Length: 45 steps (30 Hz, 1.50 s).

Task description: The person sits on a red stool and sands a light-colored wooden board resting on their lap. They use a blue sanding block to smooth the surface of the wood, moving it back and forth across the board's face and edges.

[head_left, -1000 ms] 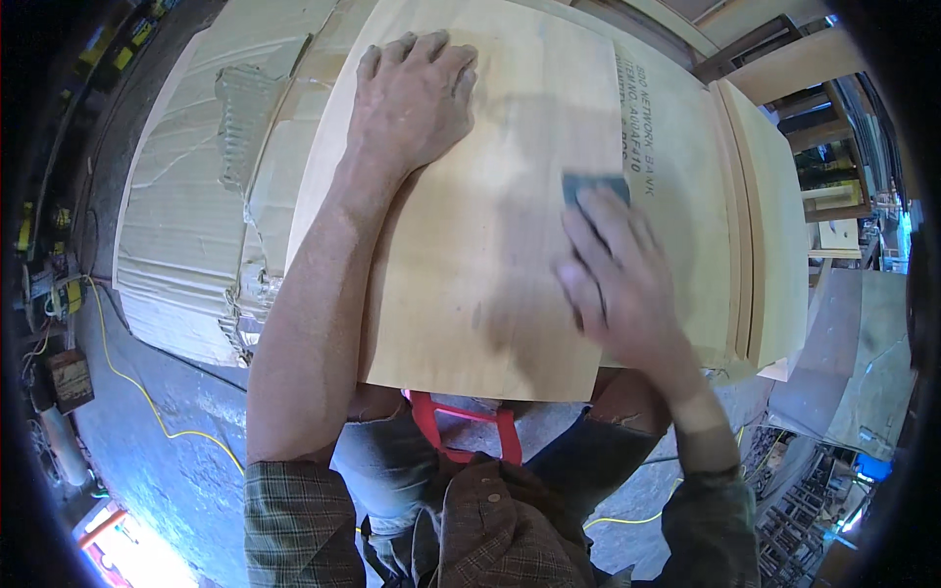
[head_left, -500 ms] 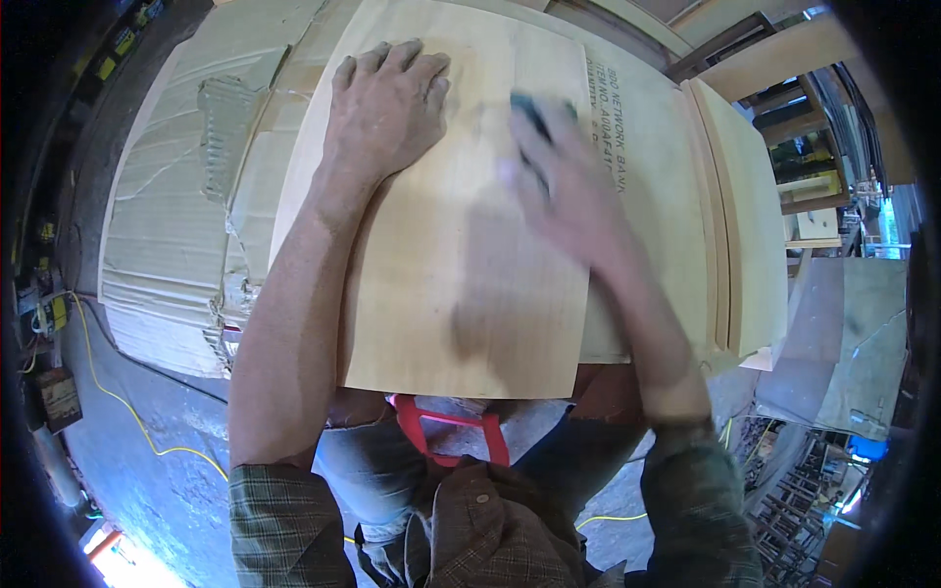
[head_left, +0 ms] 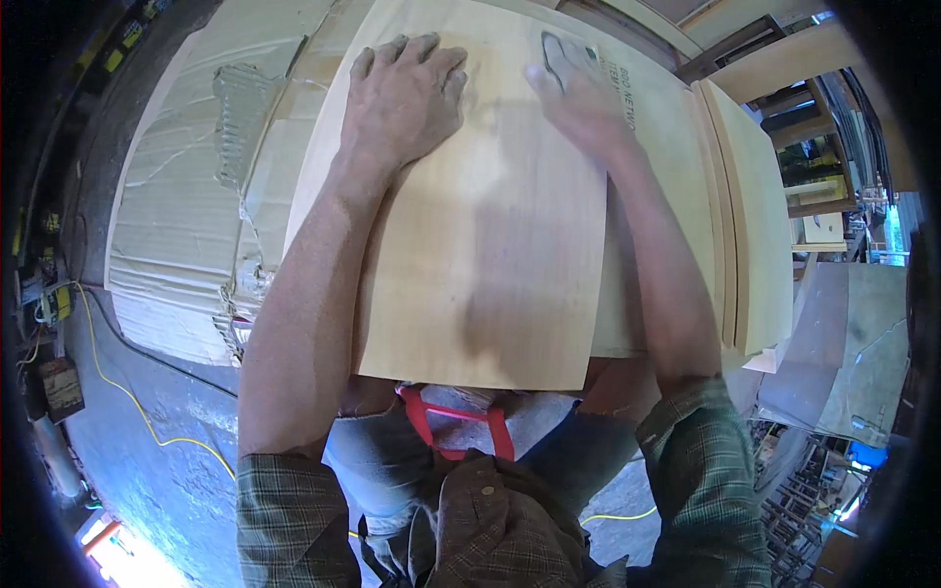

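Pale thin plywood sheet [head_left: 490, 245]: left hand [head_left: 402, 98] flat, grip open, steadying it; right hand [head_left: 578, 98] presses small dark sanding pad [head_left: 559, 51] at far edge.

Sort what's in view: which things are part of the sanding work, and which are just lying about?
In use: wooden panel, left hand flat on it, right hand, blue sanding block under it.
Lying about: cardboard, yellow cable, stacked boards.
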Each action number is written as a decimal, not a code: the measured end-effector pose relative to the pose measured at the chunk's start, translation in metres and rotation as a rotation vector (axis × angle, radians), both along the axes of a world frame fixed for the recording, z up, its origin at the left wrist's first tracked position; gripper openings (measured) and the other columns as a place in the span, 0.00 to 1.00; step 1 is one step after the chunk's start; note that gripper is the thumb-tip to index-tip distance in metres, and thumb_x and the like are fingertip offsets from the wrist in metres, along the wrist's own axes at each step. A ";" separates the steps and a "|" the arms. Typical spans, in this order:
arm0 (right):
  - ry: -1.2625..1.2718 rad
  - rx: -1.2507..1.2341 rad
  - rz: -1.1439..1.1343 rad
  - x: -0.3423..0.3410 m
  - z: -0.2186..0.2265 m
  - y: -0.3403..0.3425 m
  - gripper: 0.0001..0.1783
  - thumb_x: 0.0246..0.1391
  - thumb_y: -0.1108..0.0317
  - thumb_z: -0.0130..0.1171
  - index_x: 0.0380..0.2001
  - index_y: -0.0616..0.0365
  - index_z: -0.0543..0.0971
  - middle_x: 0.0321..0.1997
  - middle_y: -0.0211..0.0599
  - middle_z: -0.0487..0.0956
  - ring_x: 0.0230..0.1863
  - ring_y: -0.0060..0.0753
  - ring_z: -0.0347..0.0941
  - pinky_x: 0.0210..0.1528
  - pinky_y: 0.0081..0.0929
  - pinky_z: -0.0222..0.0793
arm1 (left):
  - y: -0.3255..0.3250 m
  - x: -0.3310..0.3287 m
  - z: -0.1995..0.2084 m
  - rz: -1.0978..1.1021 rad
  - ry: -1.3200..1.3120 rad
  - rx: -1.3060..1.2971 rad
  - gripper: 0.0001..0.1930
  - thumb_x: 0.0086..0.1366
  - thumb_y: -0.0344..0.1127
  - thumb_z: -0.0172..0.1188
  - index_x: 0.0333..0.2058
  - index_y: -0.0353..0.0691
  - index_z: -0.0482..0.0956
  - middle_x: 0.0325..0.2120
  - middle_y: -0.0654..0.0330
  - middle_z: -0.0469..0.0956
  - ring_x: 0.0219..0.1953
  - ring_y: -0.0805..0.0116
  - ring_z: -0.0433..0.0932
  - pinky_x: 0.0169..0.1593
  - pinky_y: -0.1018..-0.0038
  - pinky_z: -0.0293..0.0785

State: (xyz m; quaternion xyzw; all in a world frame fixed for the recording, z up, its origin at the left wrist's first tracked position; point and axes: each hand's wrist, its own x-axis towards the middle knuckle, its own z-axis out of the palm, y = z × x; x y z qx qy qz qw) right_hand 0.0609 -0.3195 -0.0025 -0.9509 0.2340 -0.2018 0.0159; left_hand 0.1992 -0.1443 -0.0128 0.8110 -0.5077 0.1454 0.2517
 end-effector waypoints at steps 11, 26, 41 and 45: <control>0.068 0.108 0.157 -0.057 0.015 0.035 0.36 0.62 0.50 0.47 0.64 0.65 0.61 0.70 0.52 0.58 0.72 0.56 0.49 0.73 0.47 0.44 | 0.003 -0.003 0.001 0.007 0.017 -0.018 0.17 0.67 0.46 0.50 0.53 0.54 0.77 0.57 0.59 0.72 0.62 0.56 0.67 0.66 0.55 0.56; 0.178 0.117 0.421 -0.118 0.027 0.169 0.37 0.58 0.55 0.53 0.62 0.72 0.61 0.68 0.65 0.57 0.71 0.67 0.49 0.70 0.59 0.43 | 0.013 0.011 0.011 0.305 0.267 0.011 0.16 0.66 0.42 0.47 0.46 0.45 0.78 0.49 0.42 0.72 0.51 0.39 0.72 0.56 0.50 0.66; 0.049 0.021 0.287 -0.021 0.008 0.081 0.35 0.61 0.54 0.49 0.62 0.71 0.61 0.67 0.57 0.61 0.67 0.62 0.57 0.69 0.49 0.50 | 0.001 0.005 0.011 0.256 0.226 0.005 0.15 0.61 0.36 0.50 0.43 0.39 0.79 0.45 0.42 0.71 0.50 0.43 0.72 0.54 0.50 0.66; 0.194 0.226 0.447 -0.107 0.035 0.185 0.37 0.59 0.53 0.54 0.63 0.69 0.62 0.66 0.62 0.60 0.70 0.64 0.53 0.70 0.53 0.48 | 0.011 0.007 0.011 0.296 0.202 -0.021 0.14 0.62 0.35 0.49 0.43 0.40 0.78 0.45 0.42 0.71 0.50 0.44 0.72 0.54 0.50 0.66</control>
